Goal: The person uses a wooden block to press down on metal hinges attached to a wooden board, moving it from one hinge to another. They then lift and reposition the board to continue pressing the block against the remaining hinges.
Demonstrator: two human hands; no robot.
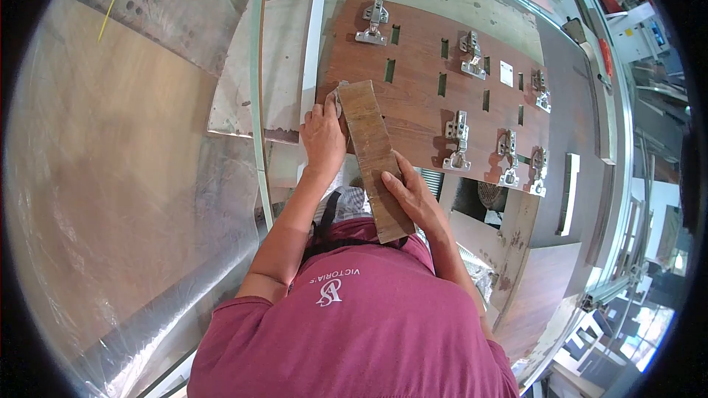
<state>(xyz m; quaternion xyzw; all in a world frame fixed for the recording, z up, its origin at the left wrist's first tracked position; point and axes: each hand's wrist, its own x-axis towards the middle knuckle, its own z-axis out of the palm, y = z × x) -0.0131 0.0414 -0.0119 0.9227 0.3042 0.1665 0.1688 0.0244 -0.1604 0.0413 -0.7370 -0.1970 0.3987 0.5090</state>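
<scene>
A narrow brown wooden strip (372,155) lies at a slant in front of my chest, its far end over the near left edge of a reddish-brown board (413,96). My right hand (413,191) grips the strip's lower part, thumb on top and fingers at its right edge. Beside the strip's far end, my left hand (323,133) has its fingers bent around a small metal piece, mostly hidden by the fingers and the strip. Metal hinges (457,140) stand on the board among several slots, with another hinge (374,23) at its far left corner.
Plastic sheeting (133,177) covers a large wooden panel on the left. A green-edged upright (257,88) runs beside my left arm. On the right are a dark panel (564,118), a short white strip (568,193) and a metal rail (619,177). A white label (507,74) lies on the board.
</scene>
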